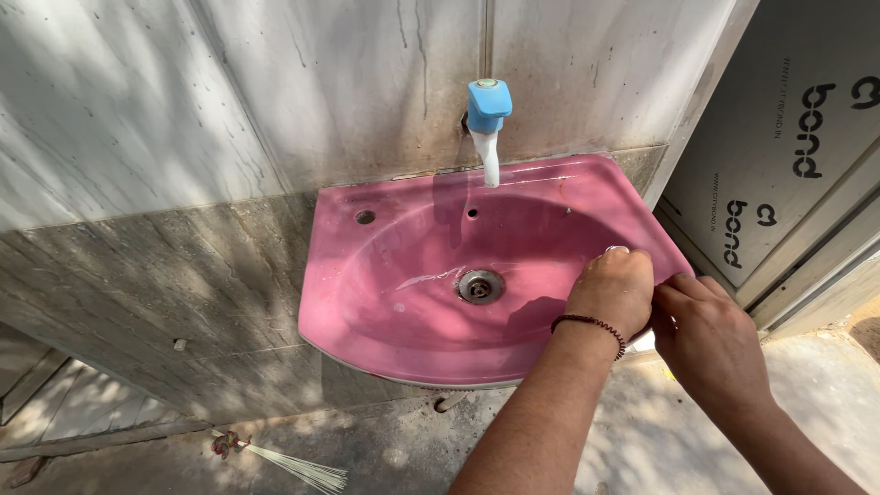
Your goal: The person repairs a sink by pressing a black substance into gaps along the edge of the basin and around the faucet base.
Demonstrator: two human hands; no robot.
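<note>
Your left hand (612, 291) was curled in a fist on the right rim of the pink sink (403, 275), maybe to rub it. Your right hand (706, 339) sat just beside it, fingers bent; you could not tell if they held anything. The sink was smooth, round and wet. A blue tap (488, 110) hung above the sink.

Pink sink (385, 275), glossy, with silver metal drain (480, 286) in the middle. Blue tap (489, 101) above, with white spout (491, 156). White wall tiles (183, 92) with grey veins and dark stains; below, grey-brown tiles (156, 284) with streaky marble pattern. Dark beaded bracelet (594, 324) on left hand (612, 289). Grey board (788, 119) with black print at right. Pale broom (298, 466) with reddish binding on grey floor (403, 449).
</note>
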